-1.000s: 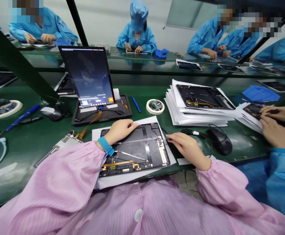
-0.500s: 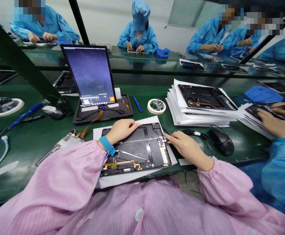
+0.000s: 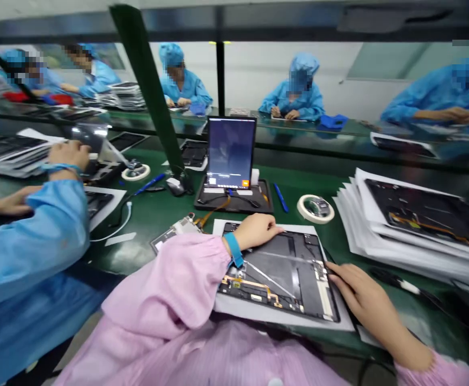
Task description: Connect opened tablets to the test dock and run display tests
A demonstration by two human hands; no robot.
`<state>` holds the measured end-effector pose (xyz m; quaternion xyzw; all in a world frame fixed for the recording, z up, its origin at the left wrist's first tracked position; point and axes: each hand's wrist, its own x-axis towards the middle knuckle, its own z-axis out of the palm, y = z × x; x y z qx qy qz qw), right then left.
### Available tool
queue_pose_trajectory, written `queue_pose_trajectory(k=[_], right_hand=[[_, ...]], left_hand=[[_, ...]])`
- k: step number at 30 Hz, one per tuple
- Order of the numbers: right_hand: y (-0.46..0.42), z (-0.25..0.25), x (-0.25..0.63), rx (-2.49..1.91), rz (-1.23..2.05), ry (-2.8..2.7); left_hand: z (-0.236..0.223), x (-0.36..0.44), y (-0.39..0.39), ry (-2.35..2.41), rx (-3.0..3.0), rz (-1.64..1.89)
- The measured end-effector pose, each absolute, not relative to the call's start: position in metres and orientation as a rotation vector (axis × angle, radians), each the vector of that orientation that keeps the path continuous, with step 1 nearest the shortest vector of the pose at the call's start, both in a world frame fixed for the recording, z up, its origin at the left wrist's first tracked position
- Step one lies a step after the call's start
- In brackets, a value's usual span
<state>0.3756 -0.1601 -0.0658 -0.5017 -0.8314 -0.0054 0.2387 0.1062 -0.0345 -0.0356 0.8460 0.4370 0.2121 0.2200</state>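
An opened tablet housing (image 3: pixel 277 268), black inside with orange flex cables and a pale strip, lies on white paper (image 3: pixel 254 312) in front of me. My left hand (image 3: pixel 256 231), with a blue wrist strap (image 3: pixel 233 249), rests across its far edge, fingers closed over that edge and partly hidden. At the housing's right side, my right hand (image 3: pixel 359 292) has its thumb and forefinger together beside a small silver board (image 3: pixel 321 272). What they pinch is too small to make out; a thin black cord runs close by.
Behind stands a lit tablet screen (image 3: pixel 231 153) on a black tray (image 3: pixel 202 201). A blue pen (image 3: pixel 280 197), tape roll (image 3: pixel 315 209) and a paper-interleaved stack of housings (image 3: pixel 427 214) lie to the right. Left are a loose metal-coloured part (image 3: pixel 174 233), a mouse (image 3: pixel 175 186) and a co-worker's arm (image 3: pixel 63 214).
The view has swung left, bringing a co-worker at the left into sight, and things have shifted rightward. Both hands keep nearly the same places on the tablet housing.
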Motion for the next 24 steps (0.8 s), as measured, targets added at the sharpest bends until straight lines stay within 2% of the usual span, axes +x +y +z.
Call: queue_pose_trajectory(k=[3,7,9,12,18,24], right_hand=[[-0.156,-0.07,0.379,-1.391,0.045,-2.283],[-0.157,-0.071,0.379,-1.385,0.024,-2.301],[-0.157,-0.071,0.379,-1.403,0.019,-2.303],[-0.157,-0.072,0.38,-1.417,0.018,-2.297],[-0.156,-0.074,0.382,-1.419,0.032,-2.288],[-0.157,-0.071,0.38,-1.43,0.059,-2.278]], left_hand=[[-0.014,0.079,-0.017,1.31,2.265,0.92],[-0.001,0.005,0.024,1.857,1.913,1.343],[-0.008,-0.031,0.043,2.042,1.713,1.242],[-0.025,-0.059,0.06,2.002,1.66,1.057],[-0.042,-0.055,0.066,1.936,1.698,1.029],[-0.041,-0.047,0.064,2.092,1.696,1.022]])
